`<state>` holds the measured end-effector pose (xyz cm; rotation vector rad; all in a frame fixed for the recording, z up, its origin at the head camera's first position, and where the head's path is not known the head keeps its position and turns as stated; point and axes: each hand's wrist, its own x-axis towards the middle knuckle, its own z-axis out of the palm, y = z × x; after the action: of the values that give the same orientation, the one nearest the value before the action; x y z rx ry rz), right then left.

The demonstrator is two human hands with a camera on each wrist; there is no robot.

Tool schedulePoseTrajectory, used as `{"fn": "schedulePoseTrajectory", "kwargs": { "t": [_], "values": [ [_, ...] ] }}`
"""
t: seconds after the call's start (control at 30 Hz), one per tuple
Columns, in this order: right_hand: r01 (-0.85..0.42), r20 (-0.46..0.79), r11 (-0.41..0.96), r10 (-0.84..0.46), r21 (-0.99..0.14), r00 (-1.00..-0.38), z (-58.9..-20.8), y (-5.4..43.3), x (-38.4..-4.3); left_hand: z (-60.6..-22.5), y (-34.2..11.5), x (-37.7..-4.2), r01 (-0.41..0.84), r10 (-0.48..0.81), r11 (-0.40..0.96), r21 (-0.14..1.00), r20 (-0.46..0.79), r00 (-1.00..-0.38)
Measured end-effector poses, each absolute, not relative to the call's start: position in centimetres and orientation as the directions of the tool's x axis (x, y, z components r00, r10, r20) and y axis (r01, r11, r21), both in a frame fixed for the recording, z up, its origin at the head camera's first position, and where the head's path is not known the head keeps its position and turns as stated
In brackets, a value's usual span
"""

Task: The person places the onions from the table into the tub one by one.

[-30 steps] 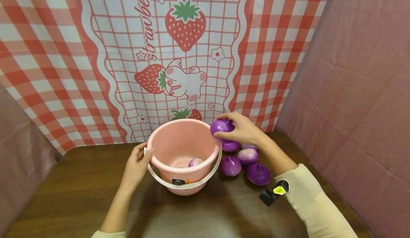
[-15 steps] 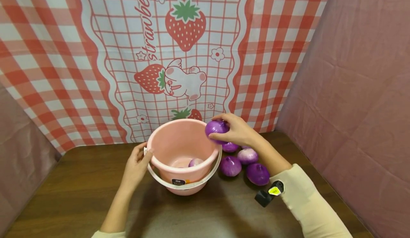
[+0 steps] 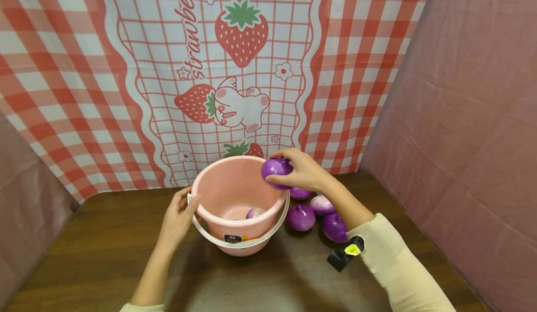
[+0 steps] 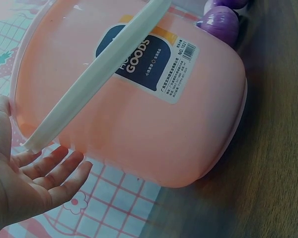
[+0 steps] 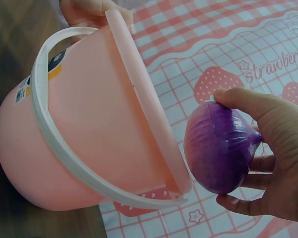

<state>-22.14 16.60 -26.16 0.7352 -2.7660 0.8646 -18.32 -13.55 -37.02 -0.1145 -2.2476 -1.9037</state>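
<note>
A pink bucket (image 3: pixel 226 186) with a white handle (image 3: pixel 273 228) stands upright on the table. My left hand (image 3: pixel 178 215) holds the bucket's rim on its left side, thumb over the edge and fingers outside near the handle's joint. In my right hand (image 3: pixel 303 171), a purple onion (image 3: pixel 274 168) is gripped between thumb and fingers, at the right rim of the bucket. The right wrist view shows the held onion (image 5: pixel 218 148) just outside the bucket mouth. One paler onion (image 3: pixel 254 213) lies on the bucket floor; part of the floor is hidden by the front wall.
Right of the bucket, several onions (image 3: pixel 301 218) lie close together on the dark wooden table (image 3: pixel 92 251), partly hidden by my right arm. A red-and-white strawberry cloth (image 3: pixel 247 102) hangs behind. Pink fabric (image 3: pixel 457 116) hangs at the right side.
My right hand has carried the onion a little leftward, onto the bucket's right rim in the head view. My left hand and the bucket stay in place.
</note>
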Motion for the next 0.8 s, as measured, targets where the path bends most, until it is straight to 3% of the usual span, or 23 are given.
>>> {"fn": "schedulePoseTrajectory", "kwargs": {
  "t": [0.8],
  "values": [
    [-0.546, 0.279, 0.679, -0.472, -0.491, -0.836, -26.4, 14.7, -22.2, -37.1, -13.7, -18.4, 0.177, -0.067, 0.189, 0.966, 0.192, -0.979]
  ]
}}
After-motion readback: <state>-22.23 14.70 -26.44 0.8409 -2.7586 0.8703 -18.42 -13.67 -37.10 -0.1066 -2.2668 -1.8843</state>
